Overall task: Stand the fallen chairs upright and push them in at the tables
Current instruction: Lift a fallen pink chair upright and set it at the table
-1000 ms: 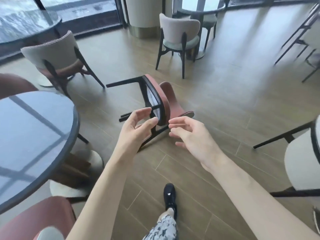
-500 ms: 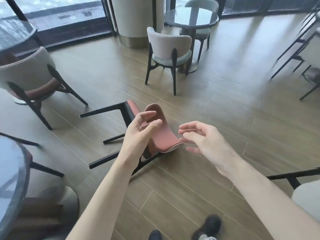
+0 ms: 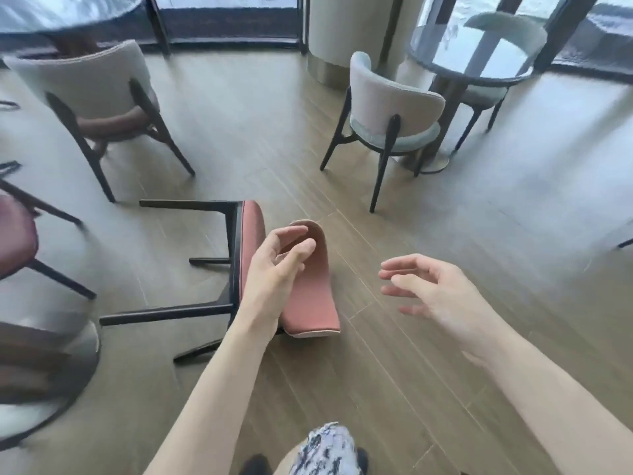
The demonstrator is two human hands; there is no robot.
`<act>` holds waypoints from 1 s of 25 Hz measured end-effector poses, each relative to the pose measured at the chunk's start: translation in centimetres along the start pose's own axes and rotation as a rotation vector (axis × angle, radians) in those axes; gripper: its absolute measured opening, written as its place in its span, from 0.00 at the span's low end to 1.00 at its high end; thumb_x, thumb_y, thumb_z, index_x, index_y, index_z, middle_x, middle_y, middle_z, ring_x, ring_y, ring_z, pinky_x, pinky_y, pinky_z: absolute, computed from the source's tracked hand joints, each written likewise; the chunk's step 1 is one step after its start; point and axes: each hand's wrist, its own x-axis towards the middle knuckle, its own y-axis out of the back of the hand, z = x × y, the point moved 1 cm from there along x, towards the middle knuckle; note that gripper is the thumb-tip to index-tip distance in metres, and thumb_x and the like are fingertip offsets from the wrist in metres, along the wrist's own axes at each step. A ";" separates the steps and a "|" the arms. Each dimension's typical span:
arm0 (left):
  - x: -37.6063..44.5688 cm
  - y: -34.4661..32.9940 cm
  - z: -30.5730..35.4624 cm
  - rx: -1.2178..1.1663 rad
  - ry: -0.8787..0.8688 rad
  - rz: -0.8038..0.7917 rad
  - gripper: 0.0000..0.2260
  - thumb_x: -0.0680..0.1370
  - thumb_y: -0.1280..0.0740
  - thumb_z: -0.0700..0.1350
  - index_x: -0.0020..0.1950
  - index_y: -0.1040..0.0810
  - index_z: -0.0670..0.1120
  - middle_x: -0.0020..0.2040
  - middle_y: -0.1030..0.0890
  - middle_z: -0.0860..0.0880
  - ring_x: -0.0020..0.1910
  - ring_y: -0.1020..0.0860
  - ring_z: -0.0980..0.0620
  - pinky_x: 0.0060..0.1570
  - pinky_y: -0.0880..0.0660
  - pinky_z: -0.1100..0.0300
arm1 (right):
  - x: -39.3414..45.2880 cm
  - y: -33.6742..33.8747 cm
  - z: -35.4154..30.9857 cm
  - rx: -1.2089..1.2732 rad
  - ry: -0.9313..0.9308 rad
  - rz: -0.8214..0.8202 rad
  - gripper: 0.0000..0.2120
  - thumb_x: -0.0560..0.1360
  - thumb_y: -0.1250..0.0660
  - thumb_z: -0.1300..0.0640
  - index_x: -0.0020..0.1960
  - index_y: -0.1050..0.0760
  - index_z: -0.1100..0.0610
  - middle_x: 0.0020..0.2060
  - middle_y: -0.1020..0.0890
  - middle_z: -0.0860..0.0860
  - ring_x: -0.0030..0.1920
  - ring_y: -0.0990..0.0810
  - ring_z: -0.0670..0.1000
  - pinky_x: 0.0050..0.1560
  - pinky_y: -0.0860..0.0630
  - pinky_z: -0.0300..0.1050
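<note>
A fallen chair (image 3: pixel 313 296) with a pink seat and back lies on its side on the wood floor, its black legs pointing left. My left hand (image 3: pixel 274 269) hovers over the seat and back, fingers apart and curled, holding nothing. To the right of the chair's back, my right hand (image 3: pixel 435 293) is open above bare floor. Neither hand clearly touches the chair.
An upright beige chair (image 3: pixel 390 111) stands by a round glass table (image 3: pixel 472 60) at the back right. Another beige chair (image 3: pixel 89 94) stands at the back left. A table base (image 3: pixel 68 371) and a dark red seat (image 3: pixel 13 241) are at the left. My leg (image 3: pixel 325 450) shows below.
The view has moved closer to the fallen chair and turned right. Both hands have spread apart; the right hand has moved away to the right of the chair's back.
</note>
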 end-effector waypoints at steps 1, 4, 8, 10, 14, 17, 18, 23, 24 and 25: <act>0.4 -0.3 -0.4 -0.004 0.014 0.045 0.16 0.68 0.27 0.58 0.55 0.17 0.57 0.59 0.16 0.50 0.60 0.19 0.46 0.65 0.25 0.45 | 1.7 0.6 -0.3 0.003 -0.010 -0.039 0.09 0.80 0.36 0.61 0.52 0.18 0.51 0.50 0.14 0.46 0.50 0.15 0.46 0.52 0.19 0.47; 2.7 -1.0 -0.9 -0.011 0.015 0.198 0.17 0.68 0.28 0.60 0.55 0.18 0.58 0.58 0.16 0.51 0.60 0.19 0.52 0.64 0.24 0.48 | 7.1 0.9 -1.5 -0.008 0.013 -0.205 0.09 0.80 0.35 0.62 0.53 0.18 0.53 0.50 0.14 0.47 0.50 0.15 0.47 0.51 0.18 0.46; 7.0 -3.1 -0.5 -0.064 -0.004 0.348 0.19 0.67 0.28 0.60 0.55 0.18 0.56 0.56 0.16 0.53 0.59 0.19 0.54 0.63 0.24 0.50 | 13.5 1.6 -4.6 -0.039 0.090 -0.348 0.09 0.79 0.35 0.61 0.53 0.17 0.52 0.50 0.14 0.47 0.51 0.15 0.48 0.54 0.19 0.51; 9.4 -4.2 0.3 -0.086 0.007 0.417 0.20 0.67 0.28 0.60 0.56 0.19 0.54 0.55 0.16 0.54 0.57 0.18 0.56 0.63 0.23 0.51 | 16.5 2.5 -6.5 -0.050 0.104 -0.416 0.09 0.80 0.35 0.61 0.54 0.17 0.52 0.51 0.14 0.47 0.51 0.15 0.48 0.56 0.19 0.54; 13.8 -5.2 1.8 -0.066 -0.021 0.510 0.15 0.72 0.29 0.55 0.57 0.18 0.53 0.57 0.16 0.54 0.57 0.18 0.57 0.65 0.25 0.51 | 22.6 4.0 -9.9 -0.035 0.158 -0.505 0.09 0.79 0.35 0.61 0.55 0.18 0.53 0.52 0.14 0.48 0.53 0.15 0.48 0.59 0.21 0.55; 15.9 -6.3 2.0 -0.089 -0.042 0.642 0.14 0.73 0.29 0.52 0.57 0.18 0.52 0.55 0.16 0.57 0.59 0.19 0.57 0.65 0.24 0.50 | 27.4 3.7 -11.2 -0.023 0.148 -0.602 0.09 0.78 0.34 0.62 0.56 0.18 0.54 0.52 0.14 0.49 0.54 0.15 0.49 0.60 0.22 0.56; 16.6 -6.8 1.8 -0.089 -0.043 0.695 0.13 0.73 0.29 0.52 0.57 0.18 0.52 0.55 0.16 0.58 0.59 0.19 0.57 0.65 0.25 0.49 | 28.7 3.5 -11.1 -0.031 0.135 -0.652 0.09 0.78 0.34 0.62 0.56 0.18 0.54 0.53 0.14 0.49 0.54 0.15 0.50 0.60 0.22 0.56; 20.7 -10.8 -0.5 -0.140 -0.050 0.980 0.15 0.71 0.29 0.56 0.55 0.18 0.53 0.55 0.16 0.57 0.59 0.19 0.54 0.62 0.23 0.47 | 37.2 3.0 -9.7 -0.144 0.065 -0.902 0.09 0.78 0.34 0.63 0.55 0.18 0.54 0.52 0.14 0.50 0.55 0.16 0.50 0.62 0.23 0.57; 21.4 -11.7 -1.0 -0.152 -0.054 1.030 0.15 0.71 0.30 0.56 0.55 0.18 0.54 0.56 0.16 0.56 0.59 0.19 0.54 0.62 0.23 0.48 | 38.7 3.1 -9.4 -0.160 0.049 -0.932 0.09 0.78 0.34 0.64 0.54 0.18 0.54 0.51 0.14 0.50 0.54 0.16 0.50 0.62 0.23 0.57; 22.2 -12.5 -1.5 -0.168 -0.059 1.079 0.15 0.70 0.30 0.56 0.54 0.18 0.54 0.56 0.16 0.56 0.60 0.19 0.54 0.62 0.23 0.48 | 40.4 3.0 -9.1 -0.180 0.044 -0.947 0.10 0.78 0.35 0.64 0.53 0.18 0.54 0.51 0.14 0.50 0.54 0.15 0.50 0.62 0.23 0.57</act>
